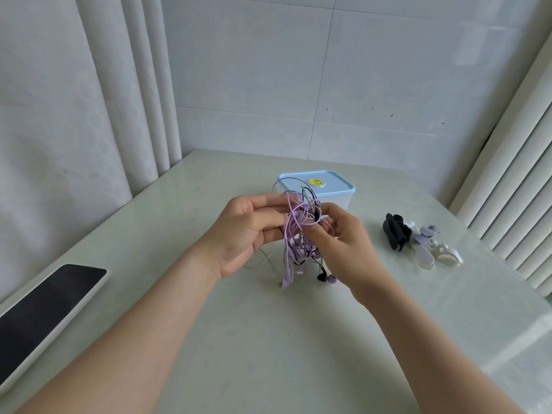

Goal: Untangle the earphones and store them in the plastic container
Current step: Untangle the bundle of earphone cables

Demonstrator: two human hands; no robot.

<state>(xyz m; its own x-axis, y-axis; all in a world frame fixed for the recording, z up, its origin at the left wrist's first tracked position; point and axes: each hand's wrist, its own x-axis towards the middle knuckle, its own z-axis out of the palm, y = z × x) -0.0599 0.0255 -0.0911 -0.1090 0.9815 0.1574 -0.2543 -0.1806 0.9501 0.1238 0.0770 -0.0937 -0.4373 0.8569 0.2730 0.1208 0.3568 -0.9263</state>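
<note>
A tangle of purple, black and white earphone cables point(298, 234) hangs above the table's middle, its earbuds and plugs dangling down to the tabletop. My left hand point(248, 234) pinches the knot from the left with thumb and fingers. My right hand point(340, 243) pinches it from the right, fingers curled round the strands. Just behind the tangle stands the clear plastic container point(343, 198) with its light blue lid point(325, 182) closed; a yellow sticker sits on the lid.
A pile of black, white and lilac cable winders point(418, 243) lies on the table to the right. A dark tablet in a white frame point(44, 318) lies at the left edge. Tiled walls close the table point(268, 339) in behind and on both sides.
</note>
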